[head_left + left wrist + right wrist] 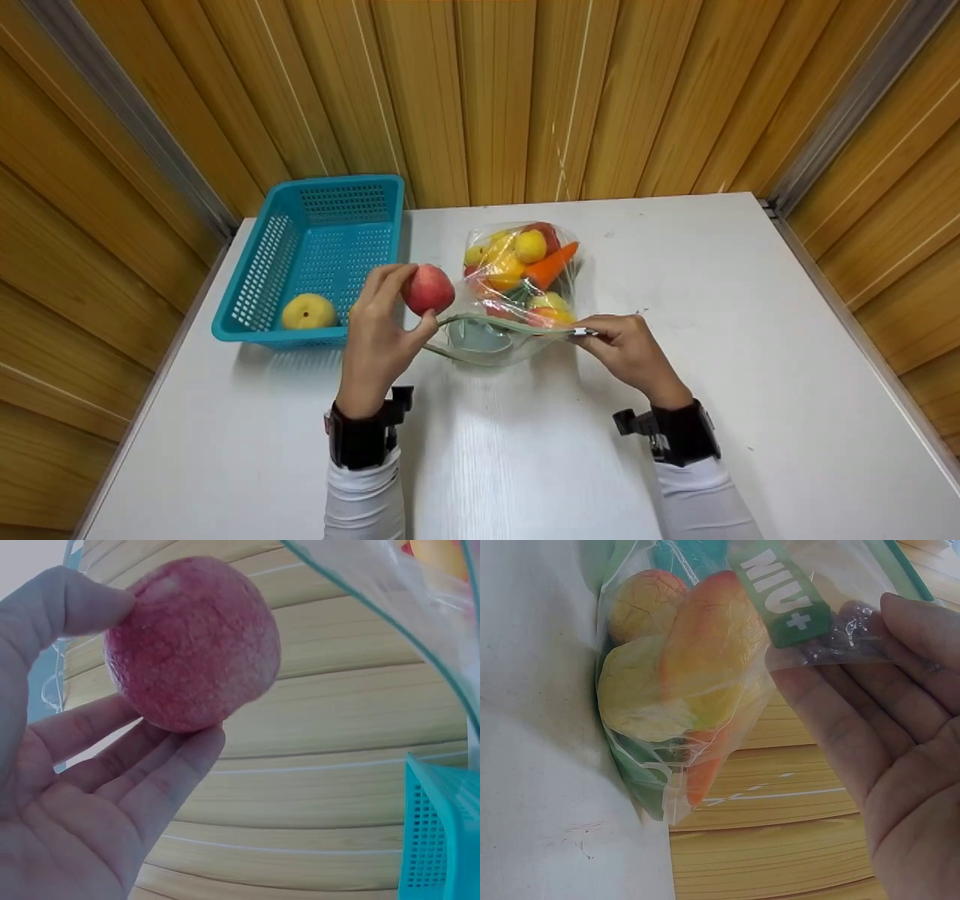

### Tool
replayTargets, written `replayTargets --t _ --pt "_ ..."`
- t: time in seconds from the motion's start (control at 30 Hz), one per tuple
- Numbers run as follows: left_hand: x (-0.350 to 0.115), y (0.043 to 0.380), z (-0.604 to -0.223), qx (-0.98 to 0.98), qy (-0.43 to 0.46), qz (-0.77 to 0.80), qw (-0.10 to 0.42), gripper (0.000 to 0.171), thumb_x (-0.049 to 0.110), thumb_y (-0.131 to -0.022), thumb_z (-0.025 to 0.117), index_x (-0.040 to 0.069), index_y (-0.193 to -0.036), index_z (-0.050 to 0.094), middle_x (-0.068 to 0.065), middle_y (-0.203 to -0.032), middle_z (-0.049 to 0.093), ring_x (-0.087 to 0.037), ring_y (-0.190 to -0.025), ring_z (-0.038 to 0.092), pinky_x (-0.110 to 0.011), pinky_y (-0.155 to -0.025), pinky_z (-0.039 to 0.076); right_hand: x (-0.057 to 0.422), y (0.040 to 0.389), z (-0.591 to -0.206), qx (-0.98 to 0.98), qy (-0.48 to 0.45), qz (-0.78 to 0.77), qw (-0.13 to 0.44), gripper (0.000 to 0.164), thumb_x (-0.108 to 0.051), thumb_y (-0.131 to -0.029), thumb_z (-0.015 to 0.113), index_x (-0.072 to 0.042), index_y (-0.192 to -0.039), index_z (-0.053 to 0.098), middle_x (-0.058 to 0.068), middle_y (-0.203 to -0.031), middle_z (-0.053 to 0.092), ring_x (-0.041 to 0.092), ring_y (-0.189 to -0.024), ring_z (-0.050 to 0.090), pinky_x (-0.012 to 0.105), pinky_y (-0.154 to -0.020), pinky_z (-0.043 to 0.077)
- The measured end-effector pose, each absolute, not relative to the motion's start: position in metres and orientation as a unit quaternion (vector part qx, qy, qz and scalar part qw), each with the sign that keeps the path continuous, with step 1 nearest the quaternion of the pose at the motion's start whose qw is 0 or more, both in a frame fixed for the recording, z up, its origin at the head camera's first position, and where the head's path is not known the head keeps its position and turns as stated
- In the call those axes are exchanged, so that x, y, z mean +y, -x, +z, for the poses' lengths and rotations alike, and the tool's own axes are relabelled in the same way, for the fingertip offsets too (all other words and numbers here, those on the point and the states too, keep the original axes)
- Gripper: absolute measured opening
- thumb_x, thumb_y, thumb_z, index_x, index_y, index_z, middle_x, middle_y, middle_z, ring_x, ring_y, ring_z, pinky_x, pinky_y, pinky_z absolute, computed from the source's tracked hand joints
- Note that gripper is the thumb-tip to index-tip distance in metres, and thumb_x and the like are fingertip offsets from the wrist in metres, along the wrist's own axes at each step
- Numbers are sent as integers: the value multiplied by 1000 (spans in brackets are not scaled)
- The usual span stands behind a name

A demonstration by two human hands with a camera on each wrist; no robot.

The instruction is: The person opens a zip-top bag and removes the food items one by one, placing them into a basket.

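My left hand [379,337] holds a red apple [430,289] between thumb and fingers, just beyond the left end of a bag's mouth. In the left wrist view, the apple [193,645] sits at the fingertips, clear of the palm. The clear zip bag [480,352] lies with its mouth gaping toward me. My right hand [626,349] pinches the right end of that mouth, by a white slider [580,331]. Inside the bag are a carrot [551,265], a yellow lemon-like fruit [530,246] and several other fruits. A mango-like fruit [712,652] shows through the plastic in the right wrist view.
A blue-green plastic basket [274,337] stands at the back left, with a round yellow fruit [309,311] in its near corner. Another bit of yellow shows beside my left hand. Wood-patterned walls [495,105] enclose the white table [750,337] at the back and sides.
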State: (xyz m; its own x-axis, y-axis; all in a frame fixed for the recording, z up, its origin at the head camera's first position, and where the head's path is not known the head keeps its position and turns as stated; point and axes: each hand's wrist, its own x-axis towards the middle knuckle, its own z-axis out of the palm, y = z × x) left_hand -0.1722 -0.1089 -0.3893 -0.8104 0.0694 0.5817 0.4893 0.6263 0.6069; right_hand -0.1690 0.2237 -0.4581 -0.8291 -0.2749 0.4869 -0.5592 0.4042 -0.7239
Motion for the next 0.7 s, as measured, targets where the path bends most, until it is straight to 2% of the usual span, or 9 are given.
replayTargets --t 0.23,0.7 --pt "-120 179 -394 -873 102 -392 270 57 -3 -72 86 -2 -126 68 -18 -124 61 -34 -115 63 -51 -96 57 224 169 -458 -827 -250 482 147 13 8 -86 76 2 -97 81 11 -89 78 4 -71 55 12 -63 45" --pt "-157 196 -413 -884 -8 -410 226 56 0 -80 85 -7 -131 63 -22 -128 56 -36 -121 56 -53 -103 52 224 171 -460 -828 -255 475 156 15 11 -84 77 3 -97 80 12 -89 78 2 -73 59 10 -65 48"
